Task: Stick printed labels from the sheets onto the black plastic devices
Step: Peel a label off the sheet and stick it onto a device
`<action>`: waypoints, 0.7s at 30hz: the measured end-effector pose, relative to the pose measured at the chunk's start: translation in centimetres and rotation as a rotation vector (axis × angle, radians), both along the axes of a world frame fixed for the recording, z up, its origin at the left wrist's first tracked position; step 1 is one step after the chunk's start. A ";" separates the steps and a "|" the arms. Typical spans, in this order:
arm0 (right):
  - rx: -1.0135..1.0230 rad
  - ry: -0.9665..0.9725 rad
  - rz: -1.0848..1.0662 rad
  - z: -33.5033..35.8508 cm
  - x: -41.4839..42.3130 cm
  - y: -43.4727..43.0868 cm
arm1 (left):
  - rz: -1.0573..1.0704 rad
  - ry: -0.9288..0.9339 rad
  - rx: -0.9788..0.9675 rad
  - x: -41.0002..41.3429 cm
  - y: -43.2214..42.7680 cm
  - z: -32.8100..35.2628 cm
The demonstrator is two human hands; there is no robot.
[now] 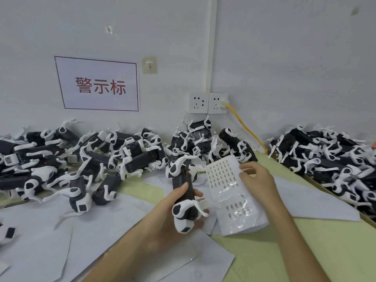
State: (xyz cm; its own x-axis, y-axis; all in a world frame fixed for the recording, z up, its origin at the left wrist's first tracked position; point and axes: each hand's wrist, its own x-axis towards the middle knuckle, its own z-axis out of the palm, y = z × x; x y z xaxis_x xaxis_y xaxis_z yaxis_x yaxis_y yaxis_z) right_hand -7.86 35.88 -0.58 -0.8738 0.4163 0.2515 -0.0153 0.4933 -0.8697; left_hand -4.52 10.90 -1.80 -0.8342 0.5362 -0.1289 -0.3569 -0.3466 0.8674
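The left hand [173,212] has its grip closed round a device [182,190] above the bench [317,247], fingers mostly hidden behind it. The device points away from the person, white end nearest. Just beside it, the right hand [257,180] pinches the sheet [230,186]; its print is unreadable.

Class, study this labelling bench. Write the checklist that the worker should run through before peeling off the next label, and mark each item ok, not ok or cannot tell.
1. Device secured: ok, the left hand grips the device.
2. Labels remaining: ok, printed rows show on the label sheet.
3. Sheet steadied: ok, the right hand holds its upper edge.
4. Sheet lying flat: not ok, it bows upward.
5. A label already on a fingertip: cannot tell.
6. Face of the device to be labelled turned towards the worker: cannot tell.
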 end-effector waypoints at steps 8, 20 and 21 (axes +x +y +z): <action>-0.065 0.132 0.041 -0.3 -0.5 -1.1 | -0.011 -0.055 0.114 0.4 0.8 -0.8; -0.100 0.182 0.123 0.1 -0.3 -0.8 | -0.080 0.008 0.063 0.7 0.5 -1.1; -0.044 0.183 0.127 0.2 -0.1 -1.0 | -0.074 0.002 0.069 0.7 0.4 -1.1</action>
State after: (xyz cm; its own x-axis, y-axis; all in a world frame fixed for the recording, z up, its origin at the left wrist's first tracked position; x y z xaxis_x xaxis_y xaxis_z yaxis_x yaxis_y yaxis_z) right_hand -7.97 34.92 -0.35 -0.8613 0.3197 0.3949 -0.2345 0.4394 -0.8672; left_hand -3.86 11.28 -2.85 -0.7920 0.6042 -0.0878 -0.3820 -0.3782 0.8432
